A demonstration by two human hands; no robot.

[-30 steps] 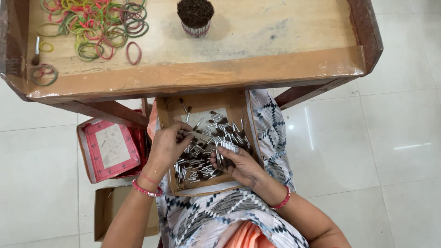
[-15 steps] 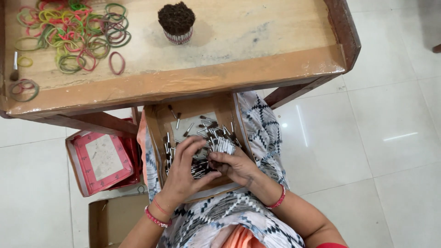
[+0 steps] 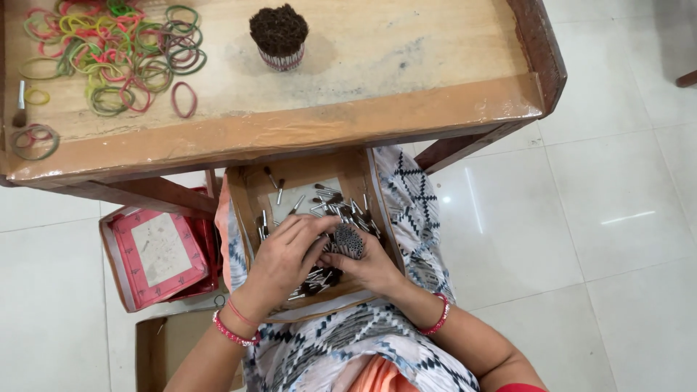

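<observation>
Gathering small sticks in the lap tray at frame centre, the right hand closes round a bunch, and the left hand curls beside it. Light, stiff, probably loose: best gripped around the middle.

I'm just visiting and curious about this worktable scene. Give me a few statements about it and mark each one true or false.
1. Both hands are in the tray on the lap. True: the left hand and right hand rest among small metal-tipped brushes in the wooden tray.
2. The right hand's grip holds a gathered bunch of brushes. True: the bundle stands on end in its fingers.
3. The rubber bands lie on the floor. False: the rubber bands lie on the wooden table, at its left.
4. The tied brush bundle on the table lies flat. False: the tied brush bundle stands upright.
5. A blue box sits under the table. False: the box is pink.
</observation>
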